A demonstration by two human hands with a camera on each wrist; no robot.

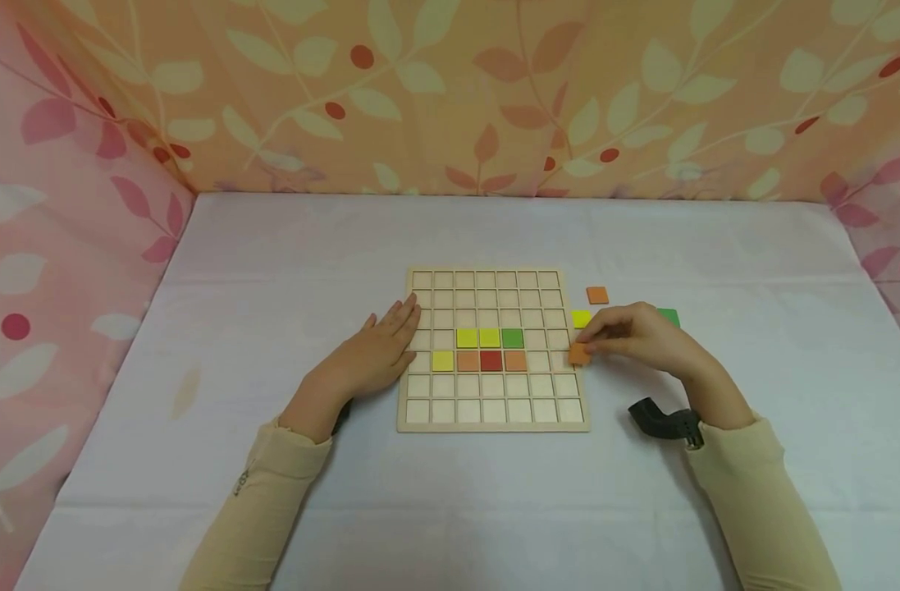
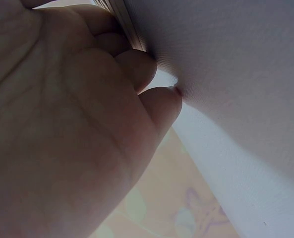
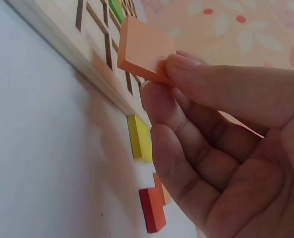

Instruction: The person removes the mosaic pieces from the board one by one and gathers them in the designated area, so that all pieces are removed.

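head view: white cloth (image 1: 450, 501) under grid board (image 1: 494, 427); leafy orange backdrop (image 1: 450, 107).

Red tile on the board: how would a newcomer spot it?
On the white tabletop lies a wooden grid board. In the lower row of tiles, the red tile sits between two orange tiles, the only red one on the board.
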